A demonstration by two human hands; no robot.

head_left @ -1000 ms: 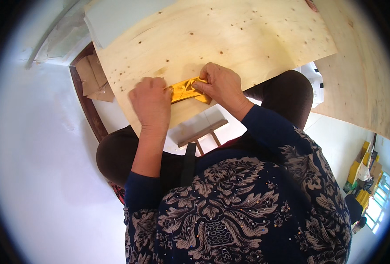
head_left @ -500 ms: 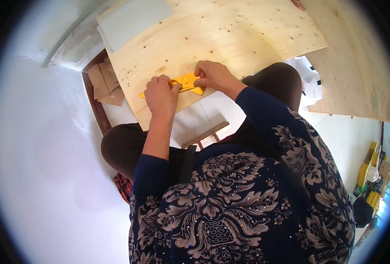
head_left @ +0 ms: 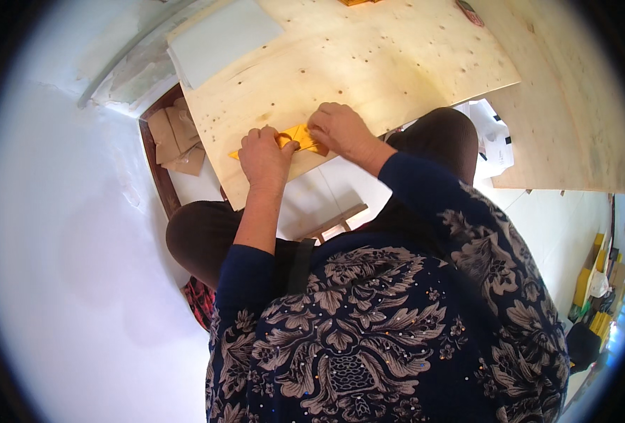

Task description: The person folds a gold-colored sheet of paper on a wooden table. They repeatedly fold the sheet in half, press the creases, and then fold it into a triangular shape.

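A folded yellow paper (head_left: 298, 132) with pointed ends and crease lines lies at the near edge of the pale wooden board (head_left: 369, 84). My left hand (head_left: 263, 156) is closed over its left part, with the thumb pressed on the paper and a narrow tip showing past the fingers. At the other end, my right hand (head_left: 342, 130) has its fingers bent together on the paper. That hand hides most of the right end. A small folded corner shows below its fingers.
Pale grey sheets (head_left: 224, 39) lie on the board's far left corner. At the far edge are a yellow item (head_left: 355, 1), cut off by the view, and a small red object (head_left: 470, 13). Brown cardboard (head_left: 175, 137) is left of the board. A white bag (head_left: 494, 144) stands beyond my right knee.
My right fingers have moved slightly left along the paper and now cover more of it. My left hand keeps its hold. The view has shifted a little, bringing the far yellow item in.
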